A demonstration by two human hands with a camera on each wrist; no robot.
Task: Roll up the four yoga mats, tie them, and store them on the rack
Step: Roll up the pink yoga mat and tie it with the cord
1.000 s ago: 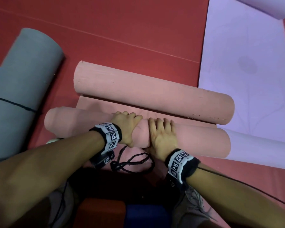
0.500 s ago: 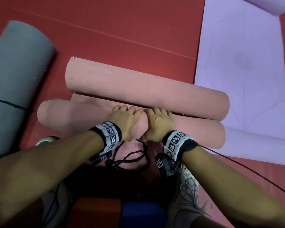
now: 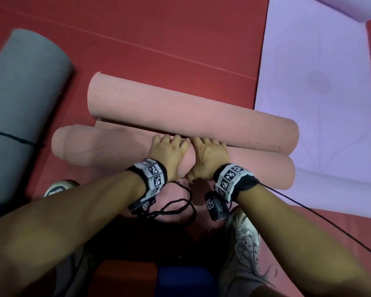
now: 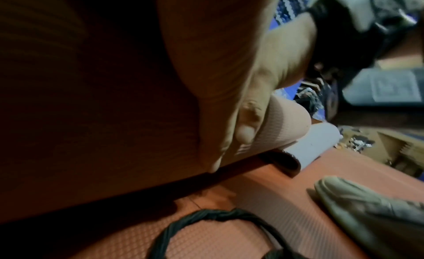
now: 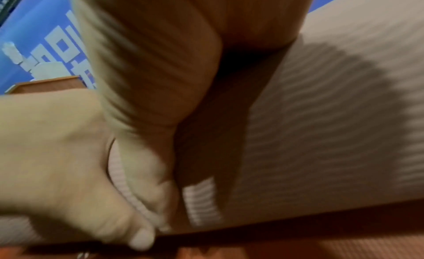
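A pink yoga mat lies across the red floor with a roll at each end. Both my hands grip the near roll (image 3: pixel 107 151) at its middle, fingers curled over its top and thumbs on its near side. The left hand (image 3: pixel 169 155) and right hand (image 3: pixel 206 157) sit side by side, touching. The far roll (image 3: pixel 180 112) lies against the near one just beyond my fingertips. A loose black cord (image 3: pixel 176 209) lies on the floor under my wrists. The right wrist view shows the ribbed pink mat (image 5: pixel 321 136) under my palm and the left thumb (image 5: pixel 142 239) beside it.
A grey rolled mat (image 3: pixel 24 93) tied with a black string (image 3: pixel 9 137) lies at the left. A lilac mat (image 3: pixel 319 103) is spread at the right, its near end (image 3: pixel 341 189) curled beside the pink roll. My shoes (image 3: pixel 244 232) stand close behind the cord.
The near pink roll has moved forward until it meets the far roll, covering the flat strip between them. My right hand went from lying flat to gripping the roll.
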